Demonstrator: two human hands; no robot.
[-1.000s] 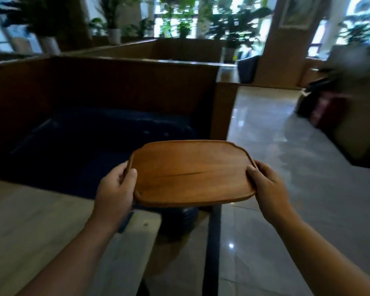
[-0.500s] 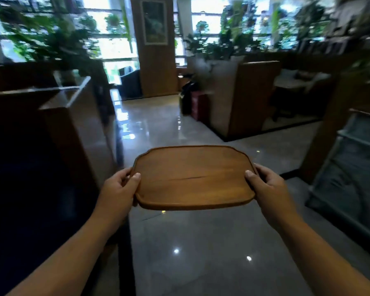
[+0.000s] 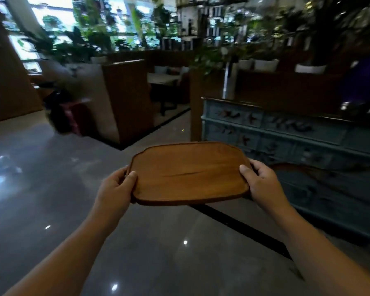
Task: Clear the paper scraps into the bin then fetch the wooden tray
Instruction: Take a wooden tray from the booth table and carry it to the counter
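— Polished grey floor (image 3: 94,210) runs under you now, and the booth partition that filled the view a second ago has swung away; a blue painted cabinet (image 3: 297,135) stands to the right of the wooden tray (image 3: 188,171).

— Where is the tray, and how do you hold it?

— Level in front of your chest, off any bench. Your left hand (image 3: 115,186) has its grip clenched on the tray's left edge, thumb on top; your right hand (image 3: 263,180) grasps the right edge the same way.

— So what does the turn mean?

— You have turned well to the right with the tray unchanged in your hands. No scraps or bin show, so the fetch looks under way; I judge you are carrying it back.
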